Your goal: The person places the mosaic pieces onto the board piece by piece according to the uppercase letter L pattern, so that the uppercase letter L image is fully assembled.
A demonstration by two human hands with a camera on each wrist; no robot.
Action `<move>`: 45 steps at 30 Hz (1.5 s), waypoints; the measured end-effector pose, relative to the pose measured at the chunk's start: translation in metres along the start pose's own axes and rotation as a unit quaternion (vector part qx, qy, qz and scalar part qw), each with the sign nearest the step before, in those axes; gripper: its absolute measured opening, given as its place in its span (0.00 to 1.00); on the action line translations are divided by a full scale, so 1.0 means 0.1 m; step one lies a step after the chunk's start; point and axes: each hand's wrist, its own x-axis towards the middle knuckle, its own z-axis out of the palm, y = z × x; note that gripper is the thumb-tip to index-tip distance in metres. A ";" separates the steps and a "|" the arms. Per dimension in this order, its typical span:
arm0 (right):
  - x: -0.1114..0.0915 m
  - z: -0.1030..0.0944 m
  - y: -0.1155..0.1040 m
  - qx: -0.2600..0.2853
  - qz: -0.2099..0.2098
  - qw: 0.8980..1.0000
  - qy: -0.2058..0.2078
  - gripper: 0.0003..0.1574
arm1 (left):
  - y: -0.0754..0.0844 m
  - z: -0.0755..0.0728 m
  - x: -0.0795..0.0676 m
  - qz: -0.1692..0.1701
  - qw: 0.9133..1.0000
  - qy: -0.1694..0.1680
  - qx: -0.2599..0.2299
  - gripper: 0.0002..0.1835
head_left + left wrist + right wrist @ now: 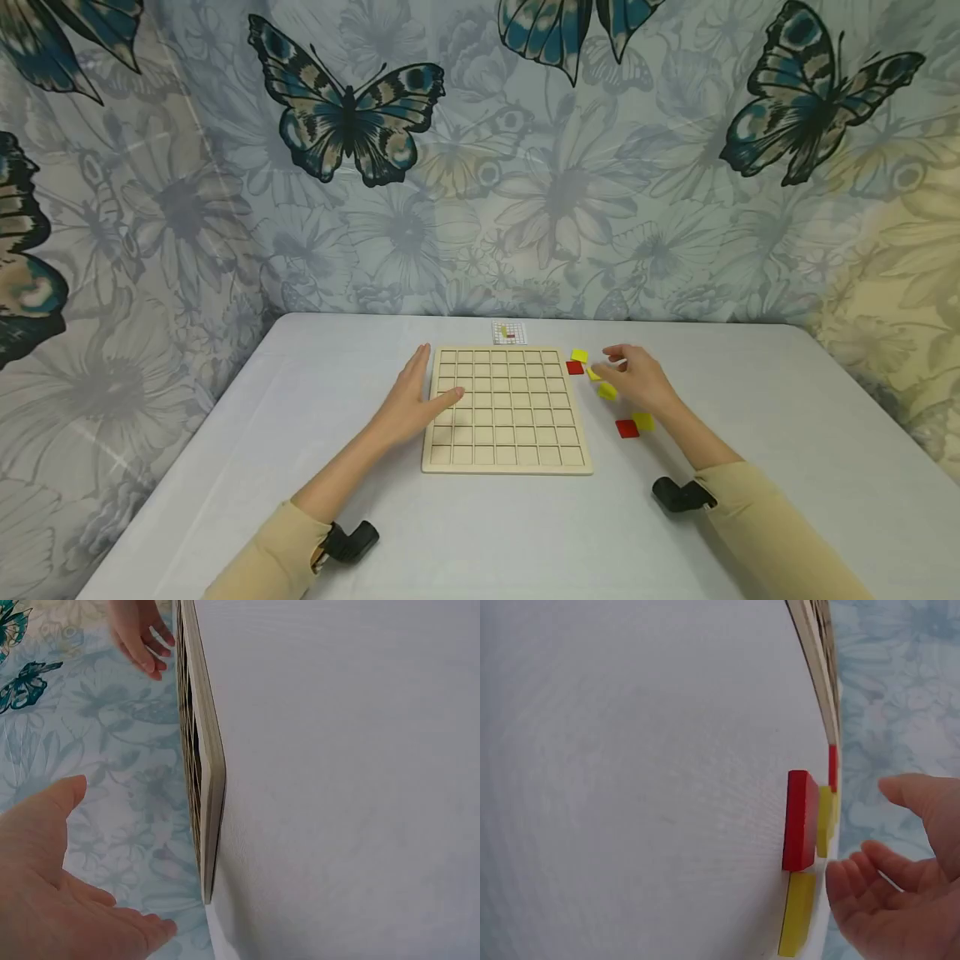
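Note:
A square wooden grid board (510, 408) lies on the table. Over its left edge is my left hand (416, 400), thumb stretched across the grid and fingers straight; the left wrist view shows this hand (67, 885) holding nothing. To the board's right, my right hand (641, 379) hovers above loose coloured tiles, with thumb and fingers apart and no tile between them. Near it are a yellow tile (580, 355), a red tile (574, 367) and a yellow piece (607, 391). Closer to me lie a red tile (800, 821) and a yellow tile (798, 915), side by side.
A small printed pattern card (509, 333) lies behind the board, near the back edge of the white table (480, 533). Butterfly-printed cloth (480, 208) hangs behind it. Dark wrist cameras (351, 542) sit at both sleeve cuffs.

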 end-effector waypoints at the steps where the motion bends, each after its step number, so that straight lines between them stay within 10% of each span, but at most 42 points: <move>1: 0.00 0.00 0.00 -0.003 0.004 1.000 -0.005 0.34 | 0.00 0.00 -0.01 -0.004 1.000 -0.007 -0.003 0.54; 18: 0.09 0.09 0.05 -0.021 0.022 0.999 -0.029 0.28 | -0.12 0.05 -0.13 -0.037 0.991 -0.127 -0.008 0.59; 45: 0.08 0.11 0.08 -0.021 -0.011 1.000 -0.019 0.21 | -0.13 0.05 -0.18 -0.009 0.978 -0.196 0.072 0.62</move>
